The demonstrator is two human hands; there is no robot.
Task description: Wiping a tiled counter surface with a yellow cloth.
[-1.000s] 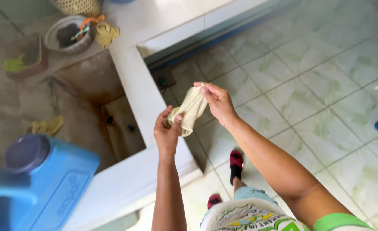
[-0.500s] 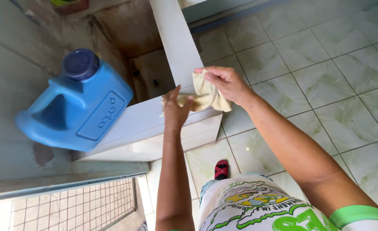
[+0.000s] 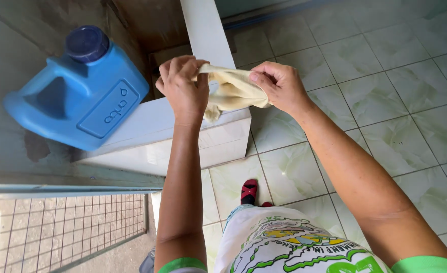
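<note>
I am gripping a damp cream cloth [image 3: 233, 90] with my left hand [image 3: 182, 86] and right hand [image 3: 279, 86], twisting in opposite directions above the white tiled ledge [image 3: 203, 30], beside a blue jug [image 3: 77, 91].

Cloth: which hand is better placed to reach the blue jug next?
Left, probably. The left hand grips the cream cloth on the side nearest the blue jug; the right hand holds the far end.
</note>
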